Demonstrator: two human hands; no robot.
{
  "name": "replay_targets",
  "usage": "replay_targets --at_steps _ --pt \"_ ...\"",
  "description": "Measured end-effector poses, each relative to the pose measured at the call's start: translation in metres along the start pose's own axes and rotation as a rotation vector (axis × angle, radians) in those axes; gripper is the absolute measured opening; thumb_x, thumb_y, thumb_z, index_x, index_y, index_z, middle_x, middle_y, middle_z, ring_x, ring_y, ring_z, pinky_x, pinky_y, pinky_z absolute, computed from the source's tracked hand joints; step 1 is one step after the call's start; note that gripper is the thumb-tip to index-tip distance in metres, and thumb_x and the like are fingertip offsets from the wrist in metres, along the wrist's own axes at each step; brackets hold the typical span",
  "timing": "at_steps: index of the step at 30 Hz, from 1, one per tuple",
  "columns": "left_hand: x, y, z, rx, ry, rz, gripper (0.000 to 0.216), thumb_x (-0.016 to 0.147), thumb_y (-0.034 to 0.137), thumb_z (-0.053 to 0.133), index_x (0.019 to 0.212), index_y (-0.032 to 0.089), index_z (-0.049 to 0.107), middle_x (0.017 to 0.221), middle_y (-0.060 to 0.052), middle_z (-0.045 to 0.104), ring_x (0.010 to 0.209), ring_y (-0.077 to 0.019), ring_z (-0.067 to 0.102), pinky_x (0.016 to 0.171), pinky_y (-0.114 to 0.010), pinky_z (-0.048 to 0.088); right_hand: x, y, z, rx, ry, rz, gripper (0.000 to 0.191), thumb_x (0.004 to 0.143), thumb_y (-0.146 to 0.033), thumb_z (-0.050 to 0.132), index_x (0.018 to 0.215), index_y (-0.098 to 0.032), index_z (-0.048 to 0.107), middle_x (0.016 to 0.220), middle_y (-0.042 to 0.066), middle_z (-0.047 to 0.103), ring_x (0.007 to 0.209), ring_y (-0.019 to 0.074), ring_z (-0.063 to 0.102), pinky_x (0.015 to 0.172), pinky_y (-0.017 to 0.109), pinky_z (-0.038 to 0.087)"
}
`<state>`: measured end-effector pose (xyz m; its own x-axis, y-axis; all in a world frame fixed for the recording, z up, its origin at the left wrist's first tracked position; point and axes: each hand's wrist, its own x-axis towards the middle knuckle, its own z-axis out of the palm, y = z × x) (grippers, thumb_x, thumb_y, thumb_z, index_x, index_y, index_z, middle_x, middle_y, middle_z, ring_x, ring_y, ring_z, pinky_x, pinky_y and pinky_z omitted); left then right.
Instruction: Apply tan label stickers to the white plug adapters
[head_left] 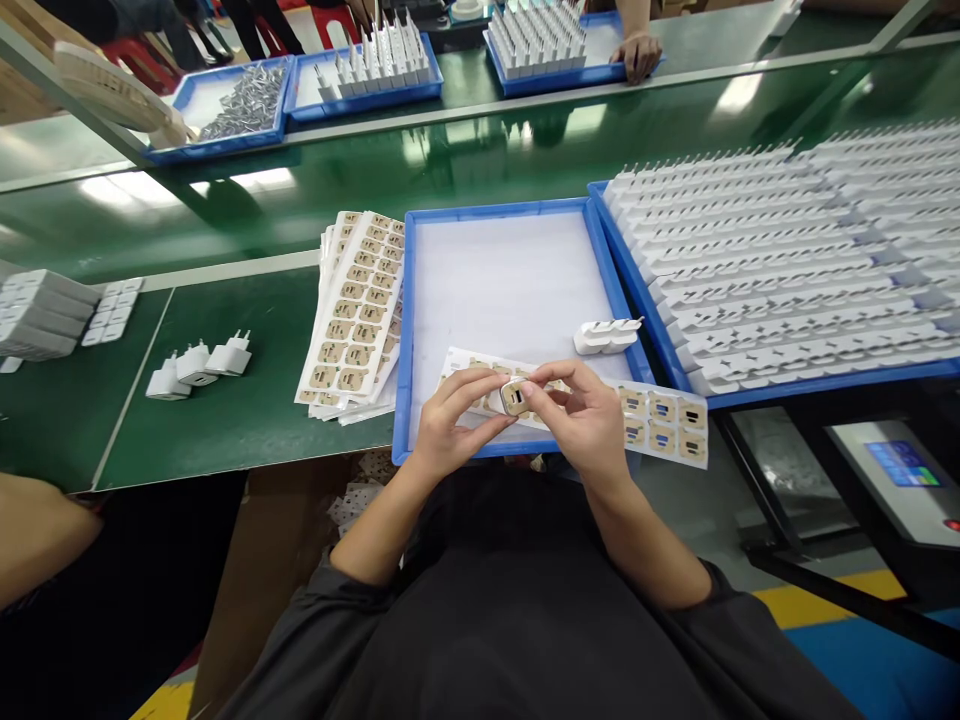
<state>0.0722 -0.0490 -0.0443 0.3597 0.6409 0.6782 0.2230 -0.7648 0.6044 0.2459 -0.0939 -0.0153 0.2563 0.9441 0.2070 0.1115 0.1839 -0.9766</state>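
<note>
Between my two hands is a small white charger [513, 382] with a tan sticker [514, 398] on the end that faces me. The fingers and thumb of my left hand [459, 420] grip its left side. My right hand [581, 415] is closed at its right side, with the thumb against the sticker end. Beneath both hands a sheet of tan stickers [664, 425] lies across the front of a blue-rimmed tray [495, 211] and sticks out past its right edge. Several white chargers [606, 337] rest in a cluster at the tray's right side.
Stacked sticker sheets [352, 310] lie left of the tray. Further left are three chargers [196, 365] with prongs up. A blue tray [817, 385] on the right holds rows of chargers. Across the belt [300, 205], a person's hand [637, 55] touches another tray [517, 88].
</note>
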Motion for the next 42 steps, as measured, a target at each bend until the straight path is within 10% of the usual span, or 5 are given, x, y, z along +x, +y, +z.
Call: replay_targets --at_steps 7,17,23,42 --pt "-0.001 0.0 0.001 0.01 0.026 -0.024 0.044 0.085 0.025 0.081 0.125 0.023 0.066 0.114 -0.008 0.073 0.107 -0.021 0.072 0.093 -0.035 0.061 -0.001 -0.001 0.003 -0.182 0.037 -0.121 0.011 0.089 -0.027 0.073 0.099 -0.024 0.071 0.092 0.002 0.065 0.081 0.0153 0.065 0.062 0.025 0.06" --pt "-0.008 -0.005 0.005 -0.033 0.093 -0.061 0.04 0.086 0.021 0.078 0.122 0.024 0.062 0.117 -0.008 0.069 0.112 -0.0215 0.069 0.097 -0.039 0.06 -0.003 0.017 0.013 0.255 -0.174 0.142 0.038 0.078 -0.032 0.082 0.111 -0.028 0.065 0.101 0.002 0.055 0.098 0.0179 0.055 0.071 0.027 0.06" --pt "-0.006 -0.004 0.007 0.048 0.112 0.085 0.039 0.086 0.021 0.078 0.118 0.026 0.057 0.112 -0.004 0.067 0.109 -0.0201 0.07 0.096 -0.043 0.063 -0.002 0.009 0.026 0.384 -0.073 0.129 0.009 0.086 -0.031 0.069 0.091 -0.024 0.065 0.085 -0.002 0.053 0.077 0.0133 0.051 0.063 0.024 0.049" --pt "-0.01 -0.004 0.007 0.074 0.143 0.097 0.043 0.084 0.017 0.08 0.119 0.025 0.057 0.112 -0.004 0.068 0.108 -0.0203 0.072 0.096 -0.044 0.064 0.002 0.015 0.016 0.366 -0.155 0.12 0.014 0.088 -0.029 0.064 0.099 -0.022 0.07 0.094 0.001 0.057 0.08 0.0145 0.055 0.063 0.025 0.05"
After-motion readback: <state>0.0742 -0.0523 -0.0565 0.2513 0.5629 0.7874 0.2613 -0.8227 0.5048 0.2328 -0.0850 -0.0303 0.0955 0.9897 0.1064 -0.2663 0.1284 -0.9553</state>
